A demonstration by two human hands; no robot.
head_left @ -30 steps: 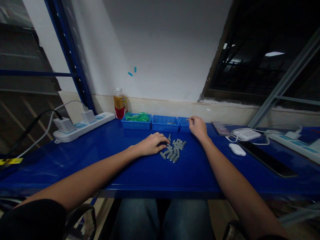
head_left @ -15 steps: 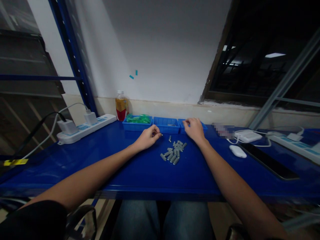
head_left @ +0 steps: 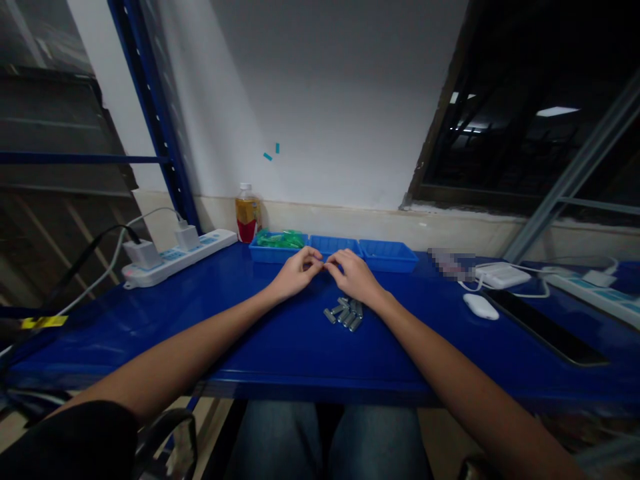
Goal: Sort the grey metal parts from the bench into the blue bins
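Observation:
My left hand (head_left: 299, 272) and my right hand (head_left: 351, 273) meet at the fingertips just in front of the middle blue bin (head_left: 334, 245). Both are closed in a pinch; whatever lies between the fingers is too small and hidden to name. Below my right hand a pile of short grey metal cylinders (head_left: 345, 313) lies on the blue table (head_left: 290, 347), partly covered by that hand. Behind my left hand stands a blue bin (head_left: 273, 254) holding green pieces (head_left: 283, 239). The right-hand blue bin (head_left: 389, 257) is beyond my right hand.
A drink bottle (head_left: 247, 215) stands by the wall at the back left, near a white power strip (head_left: 185, 260) with plugs and cables. To the right lie a white earphone case (head_left: 481, 306), a black phone (head_left: 547, 327), a white charger (head_left: 503, 275) and another power strip (head_left: 595, 290).
My right hand has come from the right-hand bin leftward and down to meet my left hand, now covering part of the cylinder pile. My left hand stays nearly in place.

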